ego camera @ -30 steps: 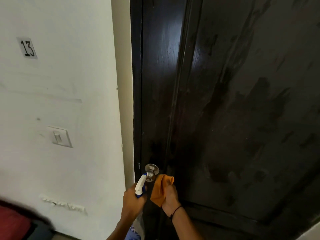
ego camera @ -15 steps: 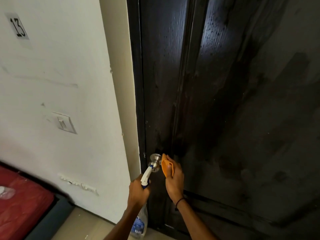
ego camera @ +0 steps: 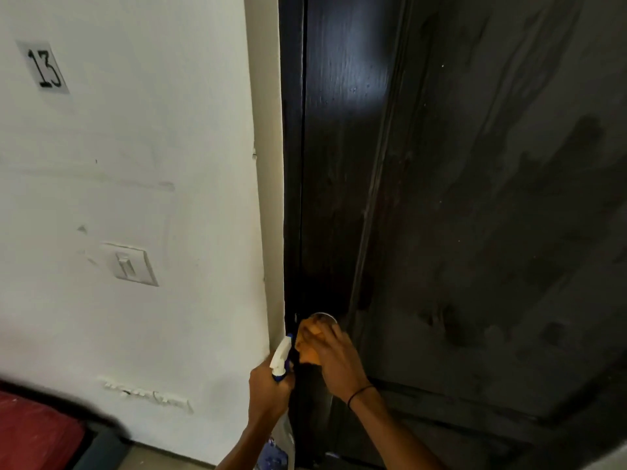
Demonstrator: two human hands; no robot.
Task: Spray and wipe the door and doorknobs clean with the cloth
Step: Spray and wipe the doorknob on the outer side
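A dark, glossy wooden door (ego camera: 475, 215) with streaky wet patches fills the right side. Low on its left edge sits the metal doorknob (ego camera: 322, 317), mostly covered by an orange cloth (ego camera: 308, 344). My right hand (ego camera: 339, 361) grips the cloth and wraps it over the knob. Just to the left, my left hand (ego camera: 268, 391) holds a spray bottle (ego camera: 281, 359) by its neck, with the white and blue nozzle pointing up toward the knob. The bottle's clear body hangs below my wrist.
A white wall (ego camera: 152, 164) lies left of the dark door frame (ego camera: 291, 164), with a "13" label (ego camera: 45, 67), a light switch (ego camera: 130, 264) and chipped paint low down. A red cushion (ego camera: 37, 432) sits at the bottom left.
My right hand has moved the cloth from beside the knob onto it and now covers it. The view has shifted slightly. The left hand stays put with the bottle.
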